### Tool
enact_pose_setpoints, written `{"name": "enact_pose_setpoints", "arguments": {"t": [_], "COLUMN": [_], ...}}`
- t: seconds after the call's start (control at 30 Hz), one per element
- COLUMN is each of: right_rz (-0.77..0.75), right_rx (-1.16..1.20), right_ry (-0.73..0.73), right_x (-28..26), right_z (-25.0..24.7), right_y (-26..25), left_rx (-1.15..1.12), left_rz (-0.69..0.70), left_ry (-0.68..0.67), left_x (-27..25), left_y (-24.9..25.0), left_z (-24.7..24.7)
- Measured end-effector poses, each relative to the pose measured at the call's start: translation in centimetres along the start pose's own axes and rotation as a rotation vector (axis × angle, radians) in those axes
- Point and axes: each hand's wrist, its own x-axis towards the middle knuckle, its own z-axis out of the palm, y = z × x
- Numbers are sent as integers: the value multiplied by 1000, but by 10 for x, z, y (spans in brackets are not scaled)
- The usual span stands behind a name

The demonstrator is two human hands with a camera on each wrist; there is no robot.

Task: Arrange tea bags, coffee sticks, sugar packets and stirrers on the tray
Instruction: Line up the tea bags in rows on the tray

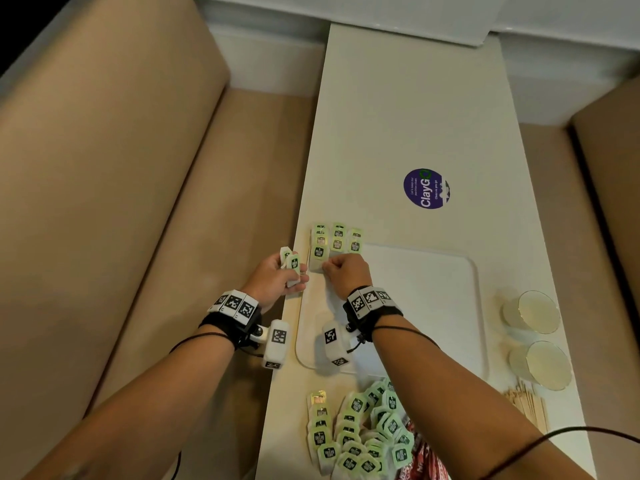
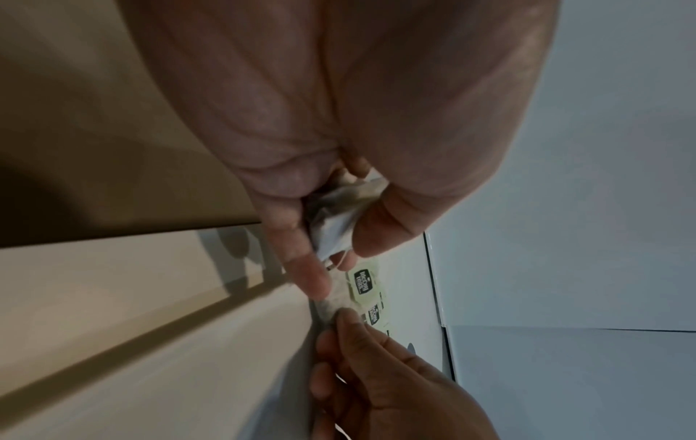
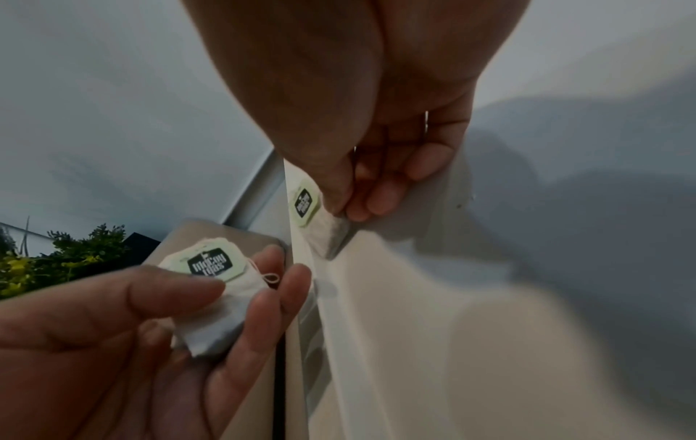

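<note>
Right hand [image 1: 347, 273] pinches a tea bag [image 1: 318, 258] at the tray [image 1: 475, 271] corner; left hand [image 1: 277, 277] grips spare tea bags [image 1: 292, 268] that could slip off the table edge beneath it.

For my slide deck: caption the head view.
Right hand sets tea bag on tray; left hand holds more.

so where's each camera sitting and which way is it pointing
Head: worn on the head, looking forward and down at the white tray on the table; both forearms and both hands show.
Left wrist: under the left wrist, looking along the palm at the left hand gripping tea bags; the right hand's fingertips show below.
Right wrist: under the right wrist, looking along the right hand pinching a tea bag at the tray's edge; the left hand shows lower left.
Shared: each wrist view catches the other hand, and both show the pinched tea bag.
</note>
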Motion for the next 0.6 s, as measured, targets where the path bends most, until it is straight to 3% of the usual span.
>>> {"name": "enact_pose_setpoints", "arguments": {"t": [0.27,0.43,0.6], "right_rz": [20,35,-113], "right_rx": [-61,36,172], "right_ry": [72,122,54], "right_x": [3,3,-13], "right_z": [2,2,-2], "right_y": [-5,-3,-2], "left_rx": [12,59,122], "left_rz": [25,53,93], "left_ry": [-82,-109,-110], "left_x": [0,-3,-1], "left_y": [-1,-1,-2], "left_z": [-4,-5,0]}}
